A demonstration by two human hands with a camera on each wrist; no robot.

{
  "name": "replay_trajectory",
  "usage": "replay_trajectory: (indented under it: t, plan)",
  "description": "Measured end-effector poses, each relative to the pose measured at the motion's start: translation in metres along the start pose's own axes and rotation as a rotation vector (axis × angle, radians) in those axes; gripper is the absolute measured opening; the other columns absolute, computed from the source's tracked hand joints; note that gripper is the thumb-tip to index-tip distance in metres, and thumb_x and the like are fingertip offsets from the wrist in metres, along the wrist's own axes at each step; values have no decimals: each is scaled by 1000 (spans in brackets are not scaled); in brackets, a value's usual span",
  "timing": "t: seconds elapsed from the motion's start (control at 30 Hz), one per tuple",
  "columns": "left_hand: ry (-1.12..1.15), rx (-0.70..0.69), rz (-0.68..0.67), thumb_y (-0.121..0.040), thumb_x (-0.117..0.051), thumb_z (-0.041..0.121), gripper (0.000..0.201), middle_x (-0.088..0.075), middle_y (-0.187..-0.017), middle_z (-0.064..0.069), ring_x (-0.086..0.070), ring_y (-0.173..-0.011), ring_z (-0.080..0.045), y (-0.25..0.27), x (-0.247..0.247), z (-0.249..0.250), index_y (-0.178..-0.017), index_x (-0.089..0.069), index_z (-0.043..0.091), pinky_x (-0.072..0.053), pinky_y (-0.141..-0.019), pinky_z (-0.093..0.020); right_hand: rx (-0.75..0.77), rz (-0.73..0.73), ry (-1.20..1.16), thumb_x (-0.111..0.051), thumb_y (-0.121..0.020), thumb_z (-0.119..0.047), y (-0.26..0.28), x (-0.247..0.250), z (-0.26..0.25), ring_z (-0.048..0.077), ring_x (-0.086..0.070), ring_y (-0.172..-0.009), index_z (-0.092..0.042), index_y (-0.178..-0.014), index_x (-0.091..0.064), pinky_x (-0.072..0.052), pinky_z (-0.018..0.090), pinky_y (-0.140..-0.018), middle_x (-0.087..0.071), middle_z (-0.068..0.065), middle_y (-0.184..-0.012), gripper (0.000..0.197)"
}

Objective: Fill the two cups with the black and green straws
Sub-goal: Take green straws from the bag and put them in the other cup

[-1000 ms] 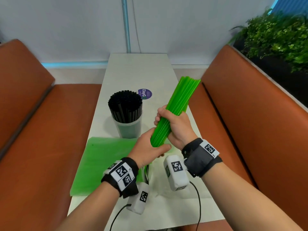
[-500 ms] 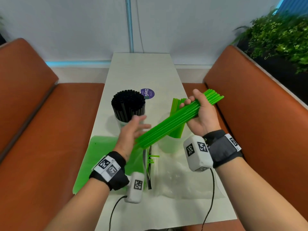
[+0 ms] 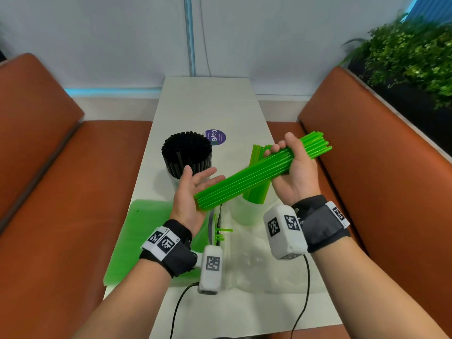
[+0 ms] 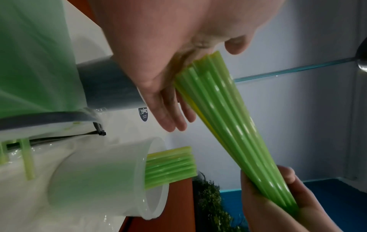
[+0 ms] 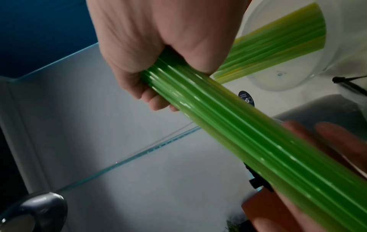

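A bundle (image 3: 263,171) of green straws is gripped near its far end by the right hand (image 3: 292,170), fingers curled round it and thumb closed over the top. The near end is butted against the palm of the left hand (image 3: 193,192), whose fingers are held straight and spread; nothing is pinched there. The bundle is held nearly level, above and just left of the clear cup (image 3: 247,211).

That cup is taken as the landmark. A smaller lot of green straws (image 3: 258,167) already stands in it, leaning away from the person. To its left stands the second cup (image 3: 176,182), packed with black straws (image 3: 187,152). Just in front of the clear cup's left side, a few loose straws (image 3: 221,233) and a black tie (image 3: 219,212) lie on the table (image 3: 208,104); further left lies a green bag (image 3: 144,231).

Judgement: the ends are being squared before insertion; the green cup is only partly filled.

Risks:
- Grip is set far from the squared end, so straws may fan out or slide free when tilted upright.
- The clear cup looks light and carries a leaning load; a sideways push from the bundle could tip it.
- Ends may catch on the rim or the straws already inside, and scatter.
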State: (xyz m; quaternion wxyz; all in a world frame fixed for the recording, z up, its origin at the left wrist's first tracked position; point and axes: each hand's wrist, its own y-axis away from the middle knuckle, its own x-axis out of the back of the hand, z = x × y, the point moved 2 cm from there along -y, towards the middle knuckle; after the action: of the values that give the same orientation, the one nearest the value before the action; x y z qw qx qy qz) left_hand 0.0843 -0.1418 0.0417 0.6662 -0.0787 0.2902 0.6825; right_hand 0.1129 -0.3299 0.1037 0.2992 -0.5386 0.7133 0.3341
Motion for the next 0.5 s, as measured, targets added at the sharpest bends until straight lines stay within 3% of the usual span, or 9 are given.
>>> replay_trajectory:
  t: [0.07,0.2,0.37,0.43,0.5]
  plan:
    - [-36,6,-23,-100,-27,58,64,-72,-115,-11,-69,-106,-29,-3,-3,-4,-123,-65,11,-58,-78,-36,11,-19,39,-66,-89,-7,-3,2,-2,17,-56,-60,-10,-82,-58,-51,34,-69,-55,3,-67,11]
    - [-207,24,-31,-103,-24,54,59,-64,-126,-8,-63,-113,-27,-7,-5,-16,-126,-63,16,-50,-97,-46,113,9,157,-67,-87,-5,-14,5,-21,19,-58,-60,-9,-83,-61,-52,35,-66,-57,4,-66,8]
    - [-643,49,-106,-104,-33,43,40,-46,-143,-1,-49,-124,-22,-16,-14,-32,-134,-54,29,-42,-106,-44,342,102,353,-69,-82,-4,-45,19,-60,22,-61,-63,-11,-81,-60,-53,36,-69,-61,5,-67,11]
    - [-781,24,-147,-103,-32,45,44,-43,-148,3,-45,-131,-19,-19,-18,-41,-139,-52,29,-36,-113,-44,407,131,519,-71,-80,-8,-55,25,-60,22,-64,-68,-13,-77,-63,-53,33,-68,-65,7,-70,11]
    - [-868,-18,-163,-103,-32,45,47,-46,-149,3,-44,-131,-15,-21,-23,-47,-141,-52,26,-34,-113,-36,421,143,657,-73,-79,-13,-62,32,-53,18,-65,-71,-17,-74,-65,-53,29,-66,-68,6,-74,10]
